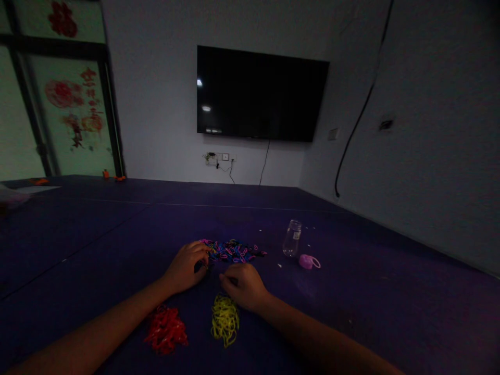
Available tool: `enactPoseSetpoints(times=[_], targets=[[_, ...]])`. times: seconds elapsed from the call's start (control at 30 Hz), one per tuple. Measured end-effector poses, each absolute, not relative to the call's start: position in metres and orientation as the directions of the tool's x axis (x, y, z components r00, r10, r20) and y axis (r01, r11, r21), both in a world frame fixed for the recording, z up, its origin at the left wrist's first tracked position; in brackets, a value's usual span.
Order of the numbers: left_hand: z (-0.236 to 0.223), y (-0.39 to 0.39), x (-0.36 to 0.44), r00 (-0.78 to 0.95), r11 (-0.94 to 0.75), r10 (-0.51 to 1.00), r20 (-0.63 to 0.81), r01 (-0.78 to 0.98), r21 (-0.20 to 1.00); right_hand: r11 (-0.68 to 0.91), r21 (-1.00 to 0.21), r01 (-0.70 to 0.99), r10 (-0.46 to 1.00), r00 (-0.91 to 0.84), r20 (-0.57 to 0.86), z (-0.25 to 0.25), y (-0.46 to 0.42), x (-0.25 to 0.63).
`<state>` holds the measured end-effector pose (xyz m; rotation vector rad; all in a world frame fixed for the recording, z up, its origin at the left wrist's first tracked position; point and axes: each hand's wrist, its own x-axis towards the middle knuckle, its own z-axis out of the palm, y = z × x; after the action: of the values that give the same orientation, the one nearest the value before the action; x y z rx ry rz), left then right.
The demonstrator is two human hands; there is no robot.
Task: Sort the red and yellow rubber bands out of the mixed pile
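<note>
A loose pile of mixed rubber bands [234, 252], mostly blue, pink and black, lies on the dark purple surface. My left hand [188, 266] is at the left edge of this pile, fingers curled toward the thumb; anything between the tips is too dark to make out. Just in front of the pile, my right hand [245, 285] is closed, its fingertips bent in and whatever they hold hidden. Yellow rubber bands [225, 319] are heaped right below my right hand. Beside my left forearm sits a heap of red rubber bands [167, 330].
A clear bottle [291, 239] stands uncapped to the right of the pile, with a pink looped lid [307, 262] beside it. Small white scraps [279, 265] are scattered nearby. A television [261, 94] hangs on the far wall. Orange items [119, 178] lie along the back edge.
</note>
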<state>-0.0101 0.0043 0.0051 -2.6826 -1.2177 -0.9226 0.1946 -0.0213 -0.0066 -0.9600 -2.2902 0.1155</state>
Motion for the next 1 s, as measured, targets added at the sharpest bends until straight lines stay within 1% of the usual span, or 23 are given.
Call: enactPoseSetpoints(times=[0.27, 0.57, 0.83, 1.0], targets=[[-0.002, 0.011, -0.011, 0.515, -0.695, 0.652, 0.557, 0.700, 0.166, 0.726, -0.319, 0.609, 0.670, -0.522, 0.528, -0.007, -0.022, 0.195], [-0.004, 0.014, -0.013, 0.524, -0.692, 0.659, 0.540, 0.704, 0.161, 0.732, -0.337, 0.593, 0.667, -0.518, 0.536, -0.007, -0.022, 0.194], [-0.008, 0.019, -0.012, 0.507, -0.676, 0.667, 0.546, 0.720, 0.156, 0.729, -0.315, 0.607, 0.663, -0.513, 0.545, -0.007, -0.022, 0.194], [-0.005, 0.015, -0.008, 0.549, -0.725, 0.608, 0.573, 0.678, 0.121, 0.763, -0.343, 0.548, 0.634, -0.534, 0.559, -0.004, -0.024, 0.195]])
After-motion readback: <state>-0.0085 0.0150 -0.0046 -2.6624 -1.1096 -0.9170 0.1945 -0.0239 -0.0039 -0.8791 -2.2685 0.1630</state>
